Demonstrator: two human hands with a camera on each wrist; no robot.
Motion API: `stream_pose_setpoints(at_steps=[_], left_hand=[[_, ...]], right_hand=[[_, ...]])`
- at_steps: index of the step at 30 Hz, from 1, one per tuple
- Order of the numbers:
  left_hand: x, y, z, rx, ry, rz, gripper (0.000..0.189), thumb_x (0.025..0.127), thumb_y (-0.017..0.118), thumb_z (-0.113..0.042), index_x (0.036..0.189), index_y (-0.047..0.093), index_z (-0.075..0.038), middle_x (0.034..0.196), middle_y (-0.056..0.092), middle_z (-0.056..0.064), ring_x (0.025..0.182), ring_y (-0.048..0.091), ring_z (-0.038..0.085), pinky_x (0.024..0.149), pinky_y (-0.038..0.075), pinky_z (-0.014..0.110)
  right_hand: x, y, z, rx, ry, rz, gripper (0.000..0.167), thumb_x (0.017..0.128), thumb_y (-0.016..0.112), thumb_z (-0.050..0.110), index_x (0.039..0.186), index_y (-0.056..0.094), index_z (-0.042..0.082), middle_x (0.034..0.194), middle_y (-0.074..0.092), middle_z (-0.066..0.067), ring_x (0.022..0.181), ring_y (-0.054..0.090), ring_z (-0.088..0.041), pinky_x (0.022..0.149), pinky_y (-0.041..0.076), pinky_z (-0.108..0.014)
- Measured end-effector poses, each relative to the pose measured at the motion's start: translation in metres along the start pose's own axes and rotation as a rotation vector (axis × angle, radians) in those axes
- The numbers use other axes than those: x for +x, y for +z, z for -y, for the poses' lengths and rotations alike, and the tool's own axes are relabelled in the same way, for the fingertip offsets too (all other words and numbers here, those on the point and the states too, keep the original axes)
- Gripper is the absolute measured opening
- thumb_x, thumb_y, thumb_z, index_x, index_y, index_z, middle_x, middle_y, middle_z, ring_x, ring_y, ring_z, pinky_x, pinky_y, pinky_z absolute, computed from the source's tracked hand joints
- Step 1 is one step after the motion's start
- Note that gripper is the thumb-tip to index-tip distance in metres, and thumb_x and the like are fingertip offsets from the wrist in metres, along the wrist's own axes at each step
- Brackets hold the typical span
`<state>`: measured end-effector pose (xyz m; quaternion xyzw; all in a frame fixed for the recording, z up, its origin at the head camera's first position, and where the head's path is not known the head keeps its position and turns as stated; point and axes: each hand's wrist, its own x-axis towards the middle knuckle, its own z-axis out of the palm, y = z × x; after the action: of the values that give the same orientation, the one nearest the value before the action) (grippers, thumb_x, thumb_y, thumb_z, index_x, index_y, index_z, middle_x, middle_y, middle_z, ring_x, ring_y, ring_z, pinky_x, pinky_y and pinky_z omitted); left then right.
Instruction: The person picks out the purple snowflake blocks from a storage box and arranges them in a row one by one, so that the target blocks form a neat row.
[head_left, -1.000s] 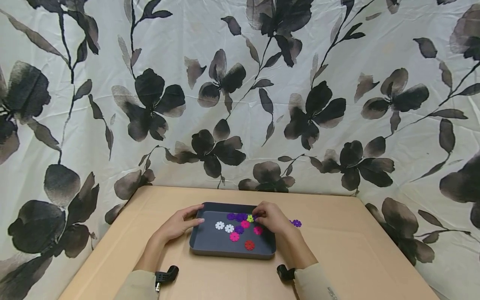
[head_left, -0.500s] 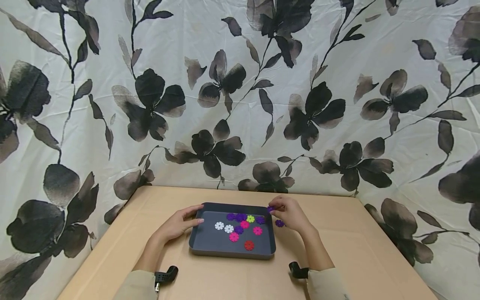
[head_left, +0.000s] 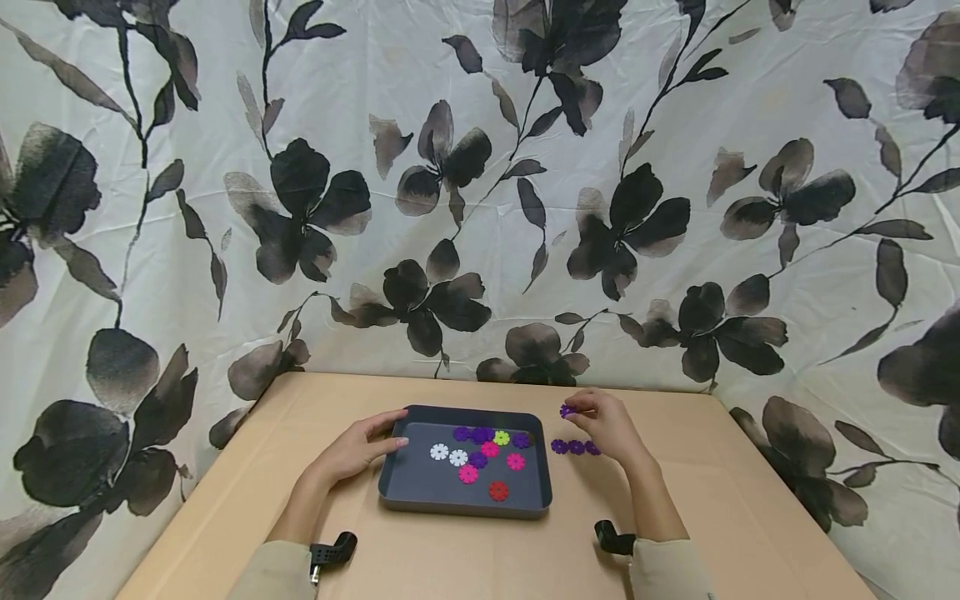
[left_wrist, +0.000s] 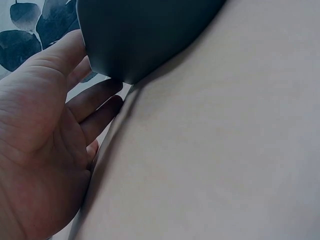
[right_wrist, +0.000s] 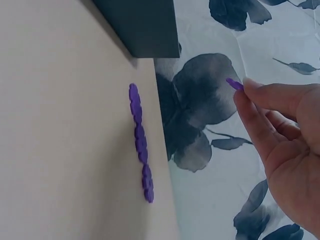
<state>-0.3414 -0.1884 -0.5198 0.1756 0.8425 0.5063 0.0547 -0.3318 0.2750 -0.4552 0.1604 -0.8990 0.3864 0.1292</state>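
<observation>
My left hand (head_left: 352, 450) grips the left side of a dark grey tray (head_left: 465, 507), thumb over the rim; the left wrist view shows the fingers against the tray's outer wall (left_wrist: 145, 40). Inside the tray lie several flower-shaped discs: purple, pink, one yellow-green (head_left: 501, 437), two white and one red (head_left: 498, 491). To the right of the tray, my right hand (head_left: 613, 427) pinches a purple flower-shaped disc (right_wrist: 234, 84) between thumb and fingertips, raised above the table. A row of three purple flower discs (right_wrist: 141, 142) lies on the table just below that hand.
The tan table (head_left: 712, 500) reaches back to a white cloth (head_left: 525, 333) printed with dark flowers. Black cameras sit on both wrists, the left one (head_left: 335, 550) in front of the tray and the right one (head_left: 615, 537) farther right.
My right hand has moved from inside the tray out to the right, carrying a purple flower disc over the rim. The purple row is now uncovered. My left hand stays on the tray.
</observation>
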Motion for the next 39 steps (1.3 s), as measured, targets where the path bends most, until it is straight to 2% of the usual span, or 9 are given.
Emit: stream_pose_setpoints(at_steps=[11,18,24,31,36,39], left_hand=[[0.000,0.000,0.000,0.013,-0.003,-0.005,0.071,0.094,0.076,-0.043,0.155,0.051,-0.016,0.163,0.046,0.008,0.154,0.038,0.032,0.127,0.029,0.054],[-0.001,0.000,0.000,0.009,-0.015,-0.009,0.065,0.096,0.076,-0.035,0.154,0.052,-0.018,0.163,0.046,0.008,0.155,0.037,0.032,0.127,0.028,0.054],[-0.001,0.000,-0.001,0.031,0.001,-0.011,0.065,0.096,0.075,-0.038,0.154,0.052,-0.019,0.162,0.047,0.009,0.154,0.038,0.034,0.126,0.029,0.056],[-0.001,0.000,-0.002,0.030,0.003,-0.009,0.065,0.096,0.075,-0.037,0.154,0.052,-0.018,0.162,0.047,0.009,0.154,0.038,0.033,0.126,0.029,0.055],[-0.002,0.000,-0.003,0.025,0.002,-0.006,0.063,0.097,0.075,-0.035,0.154,0.052,-0.017,0.162,0.047,0.010,0.154,0.038,0.034,0.126,0.029,0.055],[-0.002,-0.001,-0.003,0.027,-0.003,-0.007,0.065,0.097,0.075,-0.037,0.154,0.052,-0.017,0.162,0.047,0.011,0.154,0.038,0.034,0.126,0.030,0.056]], right_hand=[[-0.004,-0.008,-0.016,-0.010,0.011,-0.040,0.019,0.092,0.076,0.000,0.111,0.078,0.000,0.114,0.072,-0.015,0.103,0.073,-0.032,0.090,0.063,-0.044],[-0.009,-0.015,-0.028,-0.016,0.074,-0.031,0.019,0.093,0.075,0.001,0.112,0.078,0.002,0.112,0.073,-0.013,0.100,0.072,-0.028,0.086,0.062,-0.033],[-0.014,-0.021,-0.040,-0.025,0.110,-0.016,0.022,0.093,0.075,0.000,0.115,0.077,-0.001,0.113,0.074,-0.017,0.101,0.072,-0.029,0.087,0.062,-0.035],[-0.019,-0.028,-0.053,0.009,0.123,0.003,0.022,0.090,0.077,0.000,0.112,0.076,-0.002,0.108,0.076,-0.017,0.093,0.070,-0.023,0.078,0.056,-0.020],[-0.024,-0.030,-0.063,0.038,0.149,0.010,0.023,0.089,0.080,0.002,0.111,0.076,-0.003,0.104,0.077,-0.017,0.089,0.067,-0.019,0.075,0.054,-0.020],[-0.027,-0.031,-0.067,0.040,0.198,0.012,0.023,0.088,0.080,0.002,0.111,0.076,-0.003,0.101,0.076,-0.015,0.088,0.065,-0.018,0.075,0.053,-0.021]])
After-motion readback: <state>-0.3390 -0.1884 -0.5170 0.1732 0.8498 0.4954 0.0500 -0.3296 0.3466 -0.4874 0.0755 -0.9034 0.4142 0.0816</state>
